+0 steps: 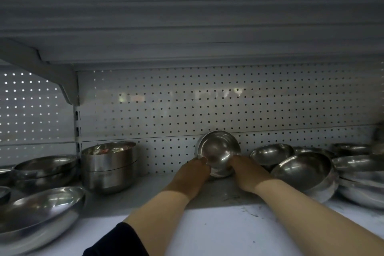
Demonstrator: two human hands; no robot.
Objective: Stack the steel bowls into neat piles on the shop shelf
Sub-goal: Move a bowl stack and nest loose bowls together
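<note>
Bowls stacked two deep (109, 167) stand at the left of the shelf (207, 226); left hand (192, 172) and right hand (247, 169) pinch a tilted steel bowl (218, 151) (seemingly against the pegboard (166, 110)); loose bowls (303, 170) crowd the right.

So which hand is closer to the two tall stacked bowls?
Left. The left hand is nearer the tall stacked bowls, gripping the small bowl. The right hand grips its far side.
</note>
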